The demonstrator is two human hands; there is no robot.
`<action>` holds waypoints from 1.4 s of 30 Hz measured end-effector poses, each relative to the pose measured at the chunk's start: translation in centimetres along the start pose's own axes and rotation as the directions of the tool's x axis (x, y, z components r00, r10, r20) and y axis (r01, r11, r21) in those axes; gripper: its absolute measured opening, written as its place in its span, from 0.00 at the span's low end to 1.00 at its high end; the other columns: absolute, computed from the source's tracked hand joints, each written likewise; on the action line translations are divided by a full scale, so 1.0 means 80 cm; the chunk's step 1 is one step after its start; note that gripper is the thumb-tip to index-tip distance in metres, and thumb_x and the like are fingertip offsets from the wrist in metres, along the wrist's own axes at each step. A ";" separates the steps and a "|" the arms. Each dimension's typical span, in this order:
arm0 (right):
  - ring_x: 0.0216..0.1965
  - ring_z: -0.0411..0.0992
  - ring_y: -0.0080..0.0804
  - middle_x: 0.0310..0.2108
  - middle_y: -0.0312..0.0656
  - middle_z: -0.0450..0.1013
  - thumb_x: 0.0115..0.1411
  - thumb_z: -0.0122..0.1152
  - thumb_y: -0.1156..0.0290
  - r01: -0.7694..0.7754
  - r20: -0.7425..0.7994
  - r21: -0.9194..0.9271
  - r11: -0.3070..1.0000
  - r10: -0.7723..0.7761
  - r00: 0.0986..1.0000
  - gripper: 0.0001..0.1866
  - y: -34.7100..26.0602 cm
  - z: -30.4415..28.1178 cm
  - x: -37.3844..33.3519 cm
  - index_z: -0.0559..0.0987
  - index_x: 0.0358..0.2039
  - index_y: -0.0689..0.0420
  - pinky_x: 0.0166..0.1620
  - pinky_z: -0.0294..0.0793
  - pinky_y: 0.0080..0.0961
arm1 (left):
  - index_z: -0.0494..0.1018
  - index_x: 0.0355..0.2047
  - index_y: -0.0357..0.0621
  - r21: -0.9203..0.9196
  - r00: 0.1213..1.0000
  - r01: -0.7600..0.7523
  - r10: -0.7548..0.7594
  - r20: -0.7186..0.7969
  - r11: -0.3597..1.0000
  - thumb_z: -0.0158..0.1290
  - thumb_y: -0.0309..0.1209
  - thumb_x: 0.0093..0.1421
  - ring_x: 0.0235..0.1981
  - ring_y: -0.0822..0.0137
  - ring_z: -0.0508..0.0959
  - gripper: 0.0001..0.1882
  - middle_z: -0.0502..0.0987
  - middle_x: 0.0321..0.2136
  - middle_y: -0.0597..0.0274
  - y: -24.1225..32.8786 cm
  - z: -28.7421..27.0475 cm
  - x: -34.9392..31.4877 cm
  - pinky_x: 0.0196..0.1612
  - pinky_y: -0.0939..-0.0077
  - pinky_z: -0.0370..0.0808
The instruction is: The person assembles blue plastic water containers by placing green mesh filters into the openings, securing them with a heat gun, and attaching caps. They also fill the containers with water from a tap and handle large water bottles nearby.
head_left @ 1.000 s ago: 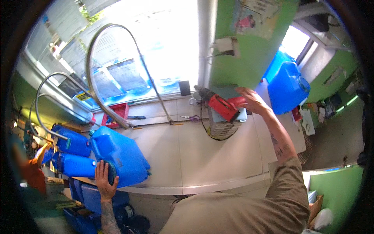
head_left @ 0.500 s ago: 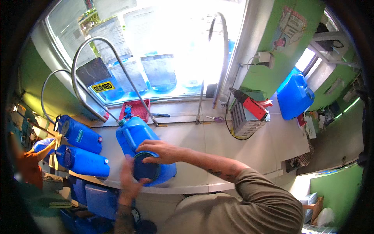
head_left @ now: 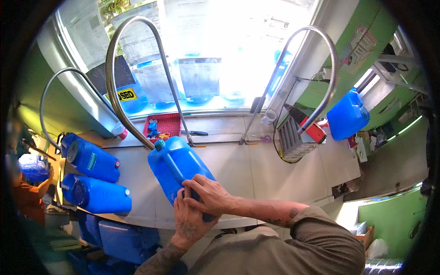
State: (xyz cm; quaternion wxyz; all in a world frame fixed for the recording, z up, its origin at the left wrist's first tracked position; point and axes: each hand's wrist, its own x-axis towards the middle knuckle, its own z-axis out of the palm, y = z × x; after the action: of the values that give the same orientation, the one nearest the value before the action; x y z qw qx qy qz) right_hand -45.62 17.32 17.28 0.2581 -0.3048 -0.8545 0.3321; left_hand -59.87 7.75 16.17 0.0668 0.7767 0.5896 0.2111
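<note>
A blue plastic water jug (head_left: 190, 158) lies on the counter in front of me, its small green cap (head_left: 159, 144) at the far end. Both my hands are at the jug's near end, over its large round dark blue lid (head_left: 209, 217), which they mostly cover. My right hand (head_left: 211, 196) curls its fingers over the lid's far side. Against it, from the left, my left hand (head_left: 190, 222) wraps round the lid's near left side. The end of a curved steel pipe (head_left: 111, 75) comes down beside the green cap.
Two blue jugs (head_left: 98, 196) sit at the left of the counter (head_left: 270, 183). Behind are a red basket (head_left: 173, 124) with scissors, a knife (head_left: 195, 133) and a mug (head_left: 268, 118). A red heat gun (head_left: 314, 131) rests on a grey box (head_left: 293, 144). Another person (head_left: 30, 197) stands far left.
My left hand, blurred beside the lid before, has come onto it against my right hand. The view has shifted, and the jug and steel pipes appear at different places in it.
</note>
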 end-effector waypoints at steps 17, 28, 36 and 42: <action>0.50 0.75 0.49 0.50 0.52 0.73 0.65 0.62 0.62 0.016 0.137 0.397 0.918 -0.077 0.988 0.31 0.031 -0.013 0.005 0.64 0.65 0.54 0.54 0.73 0.46 | 0.63 0.65 0.38 -0.069 0.984 -0.090 0.099 0.146 0.994 0.71 0.51 0.48 0.71 0.36 0.53 0.50 0.56 0.68 0.39 -0.003 -0.054 0.006 0.70 0.37 0.48; 0.51 0.76 0.47 0.46 0.51 0.78 0.66 0.62 0.61 0.041 0.163 0.276 0.960 -0.089 0.982 0.28 -0.018 -0.060 0.036 0.68 0.64 0.51 0.55 0.74 0.44 | 0.66 0.63 0.35 0.000 0.996 -0.080 0.080 -0.028 0.997 0.69 0.46 0.51 0.67 0.45 0.62 0.44 0.65 0.64 0.44 -0.053 -0.031 -0.035 0.69 0.50 0.58; 0.47 0.77 0.44 0.45 0.50 0.76 0.65 0.63 0.60 0.178 0.109 0.268 0.947 -0.213 0.971 0.23 0.039 -0.056 0.021 0.73 0.58 0.54 0.51 0.75 0.42 | 0.68 0.62 0.39 -0.046 0.989 0.121 -0.124 -0.079 0.992 0.69 0.52 0.50 0.66 0.42 0.63 0.45 0.67 0.63 0.45 -0.019 -0.044 -0.014 0.67 0.47 0.59; 0.45 0.76 0.49 0.45 0.49 0.72 0.64 0.60 0.63 -0.050 -0.133 0.312 0.949 0.096 0.986 0.17 0.024 0.027 -0.006 0.75 0.50 0.58 0.49 0.76 0.43 | 0.73 0.60 0.46 -0.179 0.970 -0.243 0.238 -0.051 0.953 0.71 0.56 0.43 0.68 0.42 0.61 0.47 0.68 0.63 0.49 -0.048 0.007 0.004 0.66 0.44 0.60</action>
State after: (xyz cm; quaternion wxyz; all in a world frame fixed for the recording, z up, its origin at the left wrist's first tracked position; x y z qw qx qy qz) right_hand -45.99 17.21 14.40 0.3520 -0.3158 -0.7591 0.4473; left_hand -62.99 9.32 14.39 0.1036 0.8302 0.4694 0.2823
